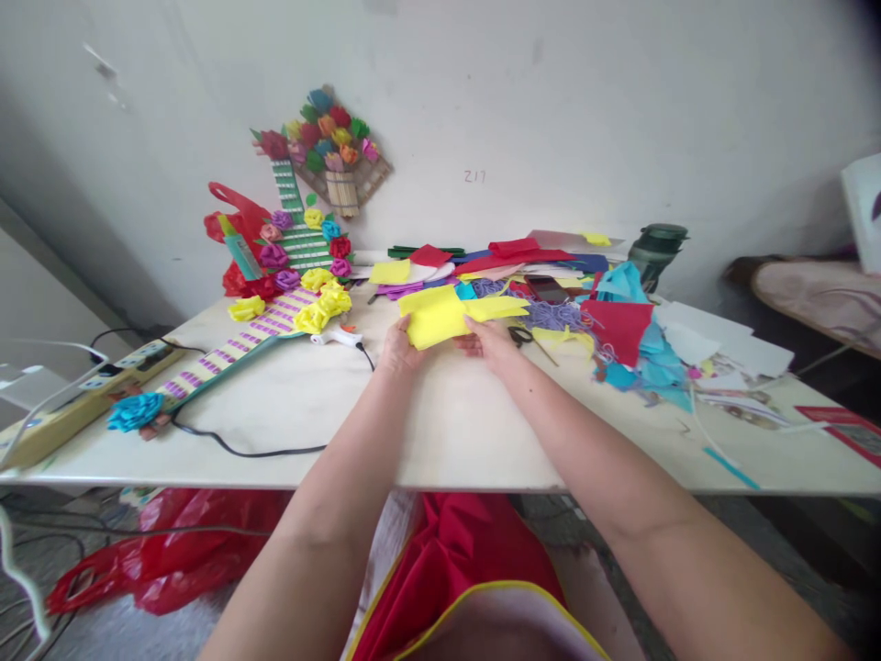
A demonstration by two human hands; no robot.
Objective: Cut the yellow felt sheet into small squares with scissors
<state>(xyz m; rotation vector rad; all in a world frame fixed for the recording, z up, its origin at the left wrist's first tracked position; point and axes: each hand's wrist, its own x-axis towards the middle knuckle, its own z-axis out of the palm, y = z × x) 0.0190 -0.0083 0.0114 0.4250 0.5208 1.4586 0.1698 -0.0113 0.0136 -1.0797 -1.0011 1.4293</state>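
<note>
Both hands hold a yellow paper sheet (435,317) just above the middle of the table. My left hand (399,347) grips its left edge, thumb on top. My right hand (485,341) pinches its right side, where a narrower yellow strip sticks out to the right. Whether that strip is a second piece, I cannot tell. Black-handled scissors (521,336) lie right beside my right hand, partly covered. Left of my left hand is a white glue gun (337,339) with a black cord. Beyond the sheet lie stacked coloured papers (440,266).
At the left, a long decorated panel (234,353) carries paper roses. A flower-basket craft (340,156) leans on the wall. Blue and red scraps (623,330), a phone (546,290) and a dark green bottle (657,255) occupy the right. A power strip (103,395) sits at the left edge.
</note>
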